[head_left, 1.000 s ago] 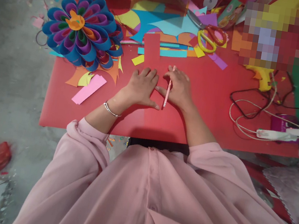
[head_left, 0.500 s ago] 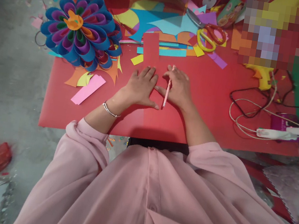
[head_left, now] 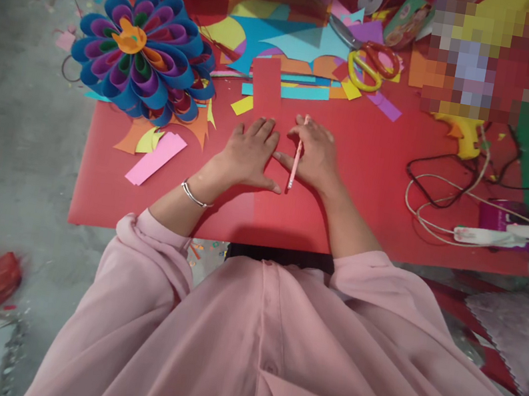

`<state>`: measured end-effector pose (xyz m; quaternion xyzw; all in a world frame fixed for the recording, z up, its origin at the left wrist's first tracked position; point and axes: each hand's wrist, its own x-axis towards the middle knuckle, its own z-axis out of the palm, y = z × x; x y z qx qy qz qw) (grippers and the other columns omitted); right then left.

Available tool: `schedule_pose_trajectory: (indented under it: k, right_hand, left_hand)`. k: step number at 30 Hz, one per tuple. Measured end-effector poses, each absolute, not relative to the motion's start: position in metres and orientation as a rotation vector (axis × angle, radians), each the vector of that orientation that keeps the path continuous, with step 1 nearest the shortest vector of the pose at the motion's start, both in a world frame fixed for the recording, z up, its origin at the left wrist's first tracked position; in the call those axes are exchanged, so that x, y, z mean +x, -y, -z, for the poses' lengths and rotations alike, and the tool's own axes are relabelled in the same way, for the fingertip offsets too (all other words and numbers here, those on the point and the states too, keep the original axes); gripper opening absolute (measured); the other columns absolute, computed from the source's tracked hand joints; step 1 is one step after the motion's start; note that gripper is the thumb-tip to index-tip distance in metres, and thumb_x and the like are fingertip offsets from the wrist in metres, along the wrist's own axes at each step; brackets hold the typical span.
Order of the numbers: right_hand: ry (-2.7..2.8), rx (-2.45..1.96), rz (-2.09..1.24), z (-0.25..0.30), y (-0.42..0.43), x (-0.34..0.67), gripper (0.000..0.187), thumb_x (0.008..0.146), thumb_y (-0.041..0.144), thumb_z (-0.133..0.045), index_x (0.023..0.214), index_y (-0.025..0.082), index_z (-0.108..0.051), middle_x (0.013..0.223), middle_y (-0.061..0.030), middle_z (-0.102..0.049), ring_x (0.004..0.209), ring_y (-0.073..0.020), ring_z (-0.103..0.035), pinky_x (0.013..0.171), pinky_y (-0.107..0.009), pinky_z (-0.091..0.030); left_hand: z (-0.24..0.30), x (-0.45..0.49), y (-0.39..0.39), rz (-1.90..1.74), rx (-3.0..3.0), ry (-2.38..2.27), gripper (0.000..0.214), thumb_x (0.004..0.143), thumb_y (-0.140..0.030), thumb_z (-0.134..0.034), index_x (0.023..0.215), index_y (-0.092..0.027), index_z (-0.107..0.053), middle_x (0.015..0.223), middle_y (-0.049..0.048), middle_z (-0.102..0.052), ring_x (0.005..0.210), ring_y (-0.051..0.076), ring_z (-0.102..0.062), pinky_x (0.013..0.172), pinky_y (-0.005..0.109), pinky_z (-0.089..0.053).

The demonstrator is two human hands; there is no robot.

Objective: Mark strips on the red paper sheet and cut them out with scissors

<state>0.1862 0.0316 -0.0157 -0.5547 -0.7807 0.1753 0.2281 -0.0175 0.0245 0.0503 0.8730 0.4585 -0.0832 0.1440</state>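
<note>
My left hand (head_left: 250,155) lies flat on the red table (head_left: 107,199), fingers spread and thumb stretched toward the right hand. My right hand (head_left: 318,155) rests close beside it, its fingers and thumb around a slim pink pencil (head_left: 295,163) that points away from me, almost upright in the view. Beyond the fingertips of the left hand lies a red paper strip (head_left: 267,83). A change of red shade shows on the surface below the hands; whether it is a sheet of paper I cannot tell.
A blue and purple paper flower (head_left: 141,52) stands at the left, near pink paper strips (head_left: 157,158). Scissors with red and yellow handles (head_left: 364,79) lie among paper scraps at the back. On the right are a yellow glue gun (head_left: 468,137), loose cables and a white power strip (head_left: 486,235).
</note>
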Motion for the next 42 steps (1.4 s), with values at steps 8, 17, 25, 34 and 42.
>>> schedule_pose_trajectory:
  k: [8, 17, 25, 34, 42]
  right_hand:
    - [2.125, -1.487, -0.412, 0.018, -0.03, 0.186, 0.049, 0.09, 0.068, -0.073, 0.12, 0.029, -0.07, 0.16, -0.0157, -0.061, 0.155, -0.0398, -0.05, 0.124, -0.068, -0.04]
    - [2.102, -1.431, -0.364, 0.023, -0.031, 0.186, 0.047, 0.088, 0.068, -0.076, 0.115, 0.03, -0.071, 0.154, -0.0171, -0.065, 0.149, -0.043, -0.056, 0.118, -0.073, -0.045]
    - [2.021, -1.406, -0.451, 0.016, -0.029, 0.185, 0.048, 0.099, 0.07, -0.059, 0.118, 0.028, -0.071, 0.149, -0.0179, -0.069, 0.147, -0.0412, -0.059, 0.119, -0.07, -0.047]
    - [1.607, -1.441, -0.463, -0.012, -0.052, 0.163, 0.049, 0.108, 0.059, -0.038, 0.124, 0.031, -0.076, 0.123, -0.0093, -0.081, 0.118, -0.0316, -0.075, 0.106, -0.052, -0.06]
    - [1.662, -1.394, -0.376, 0.024, -0.05, 0.156, 0.03, 0.103, 0.043, -0.059, 0.109, 0.023, -0.081, 0.104, -0.0101, -0.084, 0.097, -0.0271, -0.079, 0.094, -0.045, -0.063]
  left_hand:
    - [-0.051, -0.017, -0.022, 0.225, 2.56, -1.343, 0.124, 0.075, -0.078, -0.084, 0.168, -0.01, -0.039, 0.179, 0.0282, -0.023, 0.166, 0.048, -0.023, 0.131, 0.065, -0.022]
    - [-0.05, -0.016, -0.021, 0.286, 2.607, -1.371, 0.133, 0.073, -0.085, -0.079, 0.171, -0.009, -0.034, 0.178, 0.0278, -0.026, 0.165, 0.048, -0.026, 0.13, 0.065, -0.026]
    - [-0.049, -0.016, -0.025, 0.298, 2.622, -1.362, 0.137, 0.07, -0.089, -0.079, 0.17, -0.006, -0.036, 0.178, 0.0276, -0.028, 0.163, 0.048, -0.027, 0.129, 0.067, -0.026]
    - [-0.052, -0.016, -0.026, 0.342, 2.59, -1.357, 0.137, 0.07, -0.089, -0.078, 0.17, -0.006, -0.036, 0.178, 0.0281, -0.026, 0.163, 0.05, -0.025, 0.129, 0.068, -0.025]
    - [-0.057, -0.012, -0.028, 0.42, 2.547, -1.351, 0.137, 0.072, -0.088, -0.078, 0.172, -0.007, -0.032, 0.179, 0.0268, -0.024, 0.165, 0.05, -0.022, 0.131, 0.068, -0.021]
